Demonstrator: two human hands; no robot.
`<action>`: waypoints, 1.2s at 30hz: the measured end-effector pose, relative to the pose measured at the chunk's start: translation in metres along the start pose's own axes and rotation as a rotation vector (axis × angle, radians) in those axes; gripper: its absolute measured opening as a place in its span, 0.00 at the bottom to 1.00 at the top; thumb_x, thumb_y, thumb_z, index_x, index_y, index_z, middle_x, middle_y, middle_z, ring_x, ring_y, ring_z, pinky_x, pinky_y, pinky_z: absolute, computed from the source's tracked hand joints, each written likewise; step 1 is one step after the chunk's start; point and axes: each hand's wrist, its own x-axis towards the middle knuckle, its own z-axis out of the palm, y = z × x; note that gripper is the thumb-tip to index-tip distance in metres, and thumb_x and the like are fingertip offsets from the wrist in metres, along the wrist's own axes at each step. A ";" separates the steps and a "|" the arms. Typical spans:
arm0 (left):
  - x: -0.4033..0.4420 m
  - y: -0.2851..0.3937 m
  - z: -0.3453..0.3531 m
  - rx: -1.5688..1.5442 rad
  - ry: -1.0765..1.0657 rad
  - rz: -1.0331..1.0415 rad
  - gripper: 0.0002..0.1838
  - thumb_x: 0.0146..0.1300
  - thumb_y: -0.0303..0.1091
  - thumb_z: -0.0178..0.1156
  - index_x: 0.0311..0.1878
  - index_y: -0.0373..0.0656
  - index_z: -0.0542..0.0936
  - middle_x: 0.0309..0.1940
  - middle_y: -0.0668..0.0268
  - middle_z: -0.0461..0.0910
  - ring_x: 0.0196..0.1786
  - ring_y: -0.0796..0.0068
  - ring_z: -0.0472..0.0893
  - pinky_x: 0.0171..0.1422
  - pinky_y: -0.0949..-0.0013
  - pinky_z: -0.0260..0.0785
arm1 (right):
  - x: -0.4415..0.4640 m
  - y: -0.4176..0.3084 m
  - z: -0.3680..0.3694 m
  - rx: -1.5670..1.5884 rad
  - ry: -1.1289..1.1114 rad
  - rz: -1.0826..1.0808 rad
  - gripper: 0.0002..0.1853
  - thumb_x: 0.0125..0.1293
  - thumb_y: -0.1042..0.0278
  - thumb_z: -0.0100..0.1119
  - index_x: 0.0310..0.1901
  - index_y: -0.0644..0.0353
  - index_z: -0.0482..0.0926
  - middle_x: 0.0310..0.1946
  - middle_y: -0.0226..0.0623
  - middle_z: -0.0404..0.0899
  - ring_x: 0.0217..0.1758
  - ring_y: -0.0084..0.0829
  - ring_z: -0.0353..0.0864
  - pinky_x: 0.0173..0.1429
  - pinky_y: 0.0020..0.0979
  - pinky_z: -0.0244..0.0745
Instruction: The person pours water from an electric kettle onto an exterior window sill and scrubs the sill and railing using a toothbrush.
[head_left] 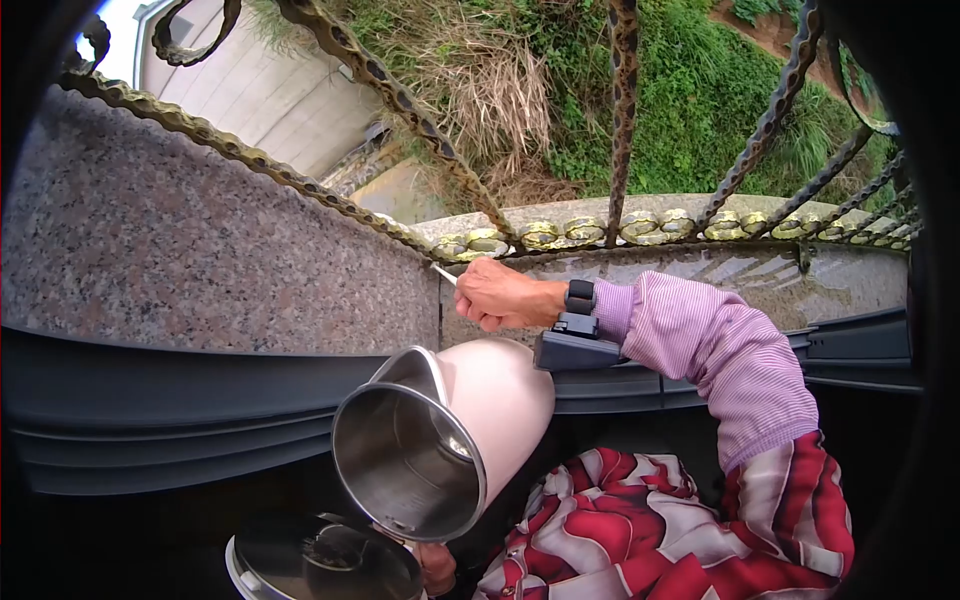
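Note:
A pale pink electric kettle [510, 405] with a steel interior lies tilted, its mouth toward the lower left. Its dark lid [330, 565] hangs open below the mouth. My left hand [437, 568] shows only in part beside the lid hinge; it is closed at the kettle's handle side, and the handle itself is mostly hidden. Above the kettle, my right hand [505, 293] is closed around a thin white stick [444, 273]. The stick's tip points at the corner where the granite slab meets the metal railing.
A speckled granite ledge [210, 240] fills the left side. A rusty, ornate railing [622, 120] runs along the far edge, with greenery [690, 130] and a pale wall [250, 85] beyond. Dark window frame rails [180, 410] cross in front of the ledge.

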 end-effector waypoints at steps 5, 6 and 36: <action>0.002 0.001 -0.001 -0.022 -0.004 -0.011 0.05 0.56 0.28 0.57 0.33 0.41 0.71 0.37 0.55 0.70 0.35 0.58 0.71 0.38 0.58 0.64 | 0.037 0.017 -0.008 -0.079 -0.094 0.095 0.10 0.60 0.76 0.42 0.26 0.72 0.70 0.22 0.40 0.74 0.12 0.23 0.67 0.15 0.24 0.63; 0.003 0.001 0.000 -0.028 0.000 -0.012 0.05 0.56 0.28 0.57 0.32 0.41 0.71 0.36 0.55 0.70 0.35 0.59 0.71 0.38 0.59 0.64 | 0.031 0.011 -0.002 -0.014 -0.127 0.079 0.10 0.59 0.76 0.41 0.25 0.72 0.71 0.22 0.40 0.74 0.12 0.22 0.67 0.15 0.24 0.63; 0.091 0.035 -0.017 -0.305 0.072 -0.250 0.15 0.54 0.35 0.61 0.42 0.38 0.72 0.25 0.60 0.77 0.21 0.70 0.75 0.23 0.70 0.67 | -0.082 -0.105 0.056 -0.898 0.248 -1.116 0.08 0.59 0.72 0.50 0.34 0.69 0.70 0.24 0.53 0.72 0.28 0.51 0.73 0.33 0.42 0.68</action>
